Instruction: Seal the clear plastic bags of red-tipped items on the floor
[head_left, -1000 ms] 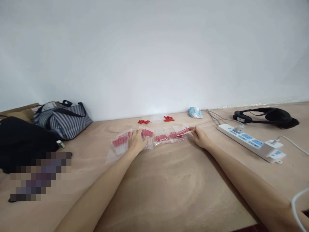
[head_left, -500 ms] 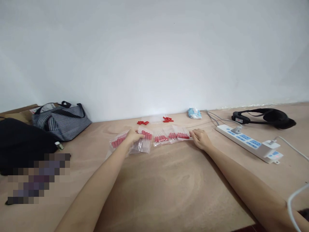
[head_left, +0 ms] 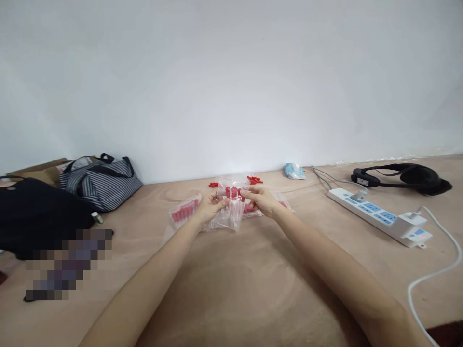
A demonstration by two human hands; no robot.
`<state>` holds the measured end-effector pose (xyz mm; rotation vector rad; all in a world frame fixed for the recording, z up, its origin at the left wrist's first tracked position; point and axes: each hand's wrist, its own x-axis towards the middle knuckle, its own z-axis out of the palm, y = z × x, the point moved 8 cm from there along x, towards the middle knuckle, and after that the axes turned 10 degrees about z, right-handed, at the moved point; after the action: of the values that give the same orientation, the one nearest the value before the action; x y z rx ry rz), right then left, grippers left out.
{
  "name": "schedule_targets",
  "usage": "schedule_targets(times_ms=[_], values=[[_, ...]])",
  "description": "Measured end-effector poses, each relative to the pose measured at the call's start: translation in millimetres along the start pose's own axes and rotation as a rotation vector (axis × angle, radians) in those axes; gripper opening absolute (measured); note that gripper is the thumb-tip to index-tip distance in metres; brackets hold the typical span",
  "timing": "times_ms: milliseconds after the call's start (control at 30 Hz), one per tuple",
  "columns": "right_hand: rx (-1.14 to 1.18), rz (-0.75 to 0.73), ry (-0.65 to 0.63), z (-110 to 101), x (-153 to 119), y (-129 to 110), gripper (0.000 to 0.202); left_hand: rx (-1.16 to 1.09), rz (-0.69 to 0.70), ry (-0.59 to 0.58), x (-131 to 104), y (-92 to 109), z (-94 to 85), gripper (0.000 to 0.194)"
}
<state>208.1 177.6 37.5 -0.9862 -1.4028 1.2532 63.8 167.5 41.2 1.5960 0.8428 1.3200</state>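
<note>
Bag (head_left: pixel 236 214) of red-topped sticks (head_left: pixel 234 192), pinched at its sides by left hand (head_left: pixel 211 207) and right hand (head_left: pixel 263 200) over the table (head_left: pixel 231 279), looks light, limp and slippery, so its side edges probably suit gripping.

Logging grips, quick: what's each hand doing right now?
Left hand: closed, pinching a clear bag with red pieces.
Right hand: closed, pinching the same bag.

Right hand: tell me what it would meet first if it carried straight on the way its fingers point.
The clear bag first: the right hand's fingertips appear to be on it. Beyond it, perhaps the left hand, though depth is unclear.
</note>
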Motion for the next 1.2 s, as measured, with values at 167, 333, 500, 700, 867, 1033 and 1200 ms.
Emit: schedule_targets(times_ms=[167, 333, 500, 700, 867, 1033, 1200], values=[[0.047, -0.058, 0.061, -8.3, 4.3, -22.6, 0.031, 0.032, 0.102, 0.028, 9.4, 0.7, 3.5, 0.047], [-0.173, -0.394, 0.073, -16.1, -8.0, -41.8, 0.021, 0.346, 0.347, 0.042, 21.1, 12.1, 0.7, 0.035], [-0.487, -0.441, 0.069, -24.2, -20.4, -11.2, 0.014, 0.704, 0.519, -0.096, 7.9, 7.4, 18.7, 0.015], [-0.920, -0.616, -0.024, -8.2, -50.5, 10.5, 0.021, 0.925, 0.623, -0.391, -18.3, -10.4, 47.2, 0.030], [-1.295, -0.847, 0.136, -4.8, -71.6, 10.4, 0.020, 1.025, 0.648, -0.388, -25.7, -20.2, 45.3, 0.038], [-1.395, -0.945, 0.284, -10.8, -77.0, 4.3, 0.021, 1.064, 0.871, -0.339, -40.6, -2.2, 45.3, 0.023], [-1.428, -0.957, 0.273, -10.5, -76.2, 5.1, 0.024, 1.094, 1.079, -0.261, -55.4, 13.8, 42.5, 0.013]])
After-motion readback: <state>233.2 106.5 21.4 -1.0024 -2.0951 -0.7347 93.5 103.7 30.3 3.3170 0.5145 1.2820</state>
